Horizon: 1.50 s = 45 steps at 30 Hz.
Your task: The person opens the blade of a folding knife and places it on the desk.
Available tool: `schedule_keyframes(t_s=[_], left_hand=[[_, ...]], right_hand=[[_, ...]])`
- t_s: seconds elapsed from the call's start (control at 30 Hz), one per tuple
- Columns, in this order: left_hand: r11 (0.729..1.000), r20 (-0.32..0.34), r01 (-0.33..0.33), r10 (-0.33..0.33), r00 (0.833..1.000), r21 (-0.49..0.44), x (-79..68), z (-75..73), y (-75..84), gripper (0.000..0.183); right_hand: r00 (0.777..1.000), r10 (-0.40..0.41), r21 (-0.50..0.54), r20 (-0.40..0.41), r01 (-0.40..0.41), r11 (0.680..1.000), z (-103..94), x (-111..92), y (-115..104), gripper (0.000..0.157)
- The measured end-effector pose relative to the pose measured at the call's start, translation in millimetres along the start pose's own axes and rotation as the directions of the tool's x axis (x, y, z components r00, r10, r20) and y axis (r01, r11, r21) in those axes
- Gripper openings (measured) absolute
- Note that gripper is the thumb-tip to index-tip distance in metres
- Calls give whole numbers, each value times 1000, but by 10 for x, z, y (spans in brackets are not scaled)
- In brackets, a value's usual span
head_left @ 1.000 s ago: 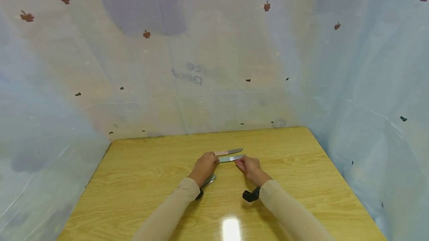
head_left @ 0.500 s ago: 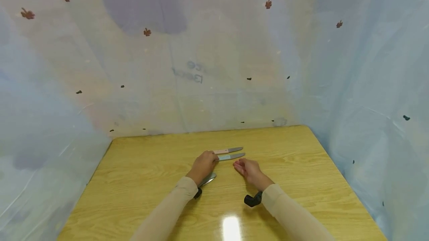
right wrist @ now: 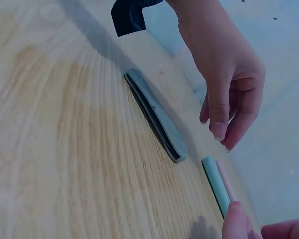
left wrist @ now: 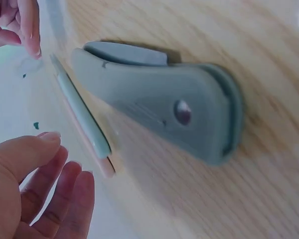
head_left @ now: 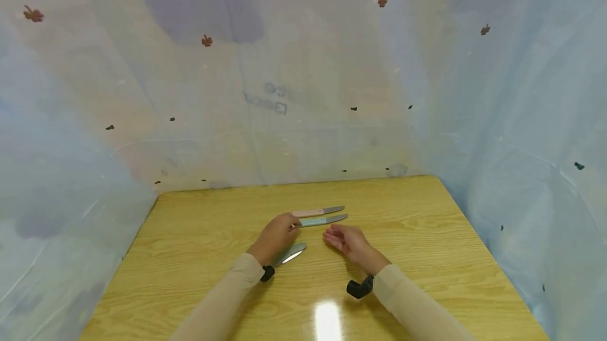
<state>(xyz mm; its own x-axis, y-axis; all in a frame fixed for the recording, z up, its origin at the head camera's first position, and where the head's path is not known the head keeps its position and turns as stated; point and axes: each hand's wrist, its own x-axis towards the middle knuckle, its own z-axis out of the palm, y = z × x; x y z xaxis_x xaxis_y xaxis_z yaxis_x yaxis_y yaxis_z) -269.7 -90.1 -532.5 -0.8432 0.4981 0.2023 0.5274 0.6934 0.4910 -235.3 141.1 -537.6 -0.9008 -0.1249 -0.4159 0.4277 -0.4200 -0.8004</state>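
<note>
Two small table knives lie side by side on the wooden table, blades to the right in the head view: a mint-handled knife point(head_left: 314, 222) and, just beyond it, a pink-handled knife point(head_left: 309, 213). My left hand point(head_left: 276, 236) hovers by the mint handle's end; the left wrist view has its fingers point(left wrist: 72, 199) loosely bent with nothing between them. Nearer me lies a grey-green folding knife point(left wrist: 154, 99), its blade folded into the handle. My right hand point(head_left: 353, 243) is off the mint knife's blade tip, fingers point(right wrist: 235, 221) relaxed and holding nothing.
The wooden table point(head_left: 213, 304) is backed by a pale plastic sheet point(head_left: 303, 93) with leaf prints, which also hangs at both sides. A black wrist mount point(head_left: 360, 287) hangs below the right wrist, close over the table.
My left hand has let go of the mint knife's handle and moved left and toward me. The right hand has drawn back from its blade, slightly left. Both knives stay lying parallel.
</note>
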Motion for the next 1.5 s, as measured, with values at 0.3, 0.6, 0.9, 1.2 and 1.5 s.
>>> schedule_keyframes(t_s=[0.3, 0.6, 0.9, 1.2, 1.5], left_hand=[[998, 68, 38, -33, 997, -59, -191, -85, -7, 19], [987, 122, 111, -97, 988, -113, -445, -117, -56, 24], [982, 86, 126, -115, 990, -140, -607, -30, -164, 23], [973, 75, 124, -112, 991, -192, -610, -8, -107, 20], [967, 87, 115, -97, 991, -228, -588, 73, -16, 20]], right_hand=[[991, 61, -24, 118, -59, 998, 17, -143, 104, 42], [982, 79, -10, 169, -78, 997, 84, -264, 192, 43], [966, 110, 40, 232, -123, 992, 129, -350, 330, 43], [955, 115, 73, 272, -140, 988, 237, -339, 418, 44], [954, 115, 93, 276, -146, 985, 293, -322, 477, 44]])
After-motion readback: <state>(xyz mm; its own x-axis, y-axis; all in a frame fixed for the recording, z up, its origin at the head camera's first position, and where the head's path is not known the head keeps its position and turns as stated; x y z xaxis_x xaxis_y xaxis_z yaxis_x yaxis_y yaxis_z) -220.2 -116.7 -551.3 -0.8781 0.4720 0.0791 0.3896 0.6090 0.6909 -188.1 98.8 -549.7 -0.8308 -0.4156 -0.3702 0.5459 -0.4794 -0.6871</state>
